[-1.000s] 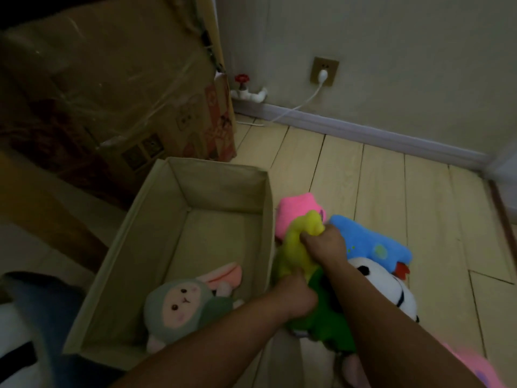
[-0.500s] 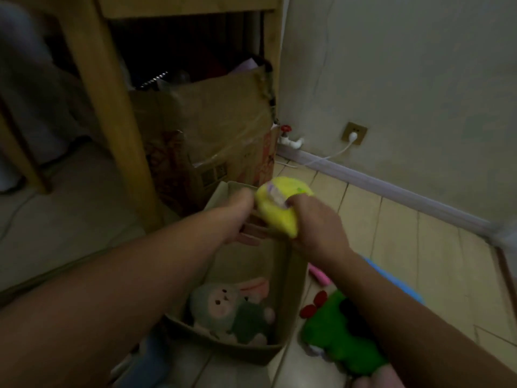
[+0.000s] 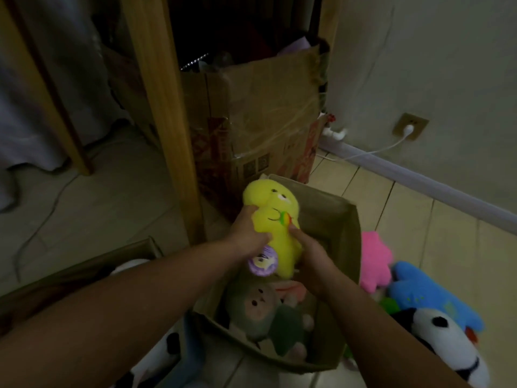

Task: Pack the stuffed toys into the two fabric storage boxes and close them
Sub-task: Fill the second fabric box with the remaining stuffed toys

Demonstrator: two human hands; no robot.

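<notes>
Both hands hold a yellow plush toy (image 3: 275,219) with a round purple tag above the open beige fabric storage box (image 3: 349,236). My left hand (image 3: 247,231) grips its left side and my right hand (image 3: 313,261) its lower right. Inside the box lies a grey-green bunny toy (image 3: 261,312). A second fabric box (image 3: 84,270) stands to the left, mostly behind my left arm. On the floor to the right lie a pink toy (image 3: 375,261), a blue toy (image 3: 428,298) and a white-and-black toy (image 3: 447,340).
A tall cardboard carton (image 3: 268,121) stands just behind the box, beside a wooden table leg (image 3: 165,113). A wall socket (image 3: 409,126) with a white cable is at the right wall. A black-and-white plush (image 3: 159,357) lies at the bottom left.
The yellow toy went from the floor pile on the right, up and left, to above the box. It now faces me lengthwise, held lower and closer to the box opening.
</notes>
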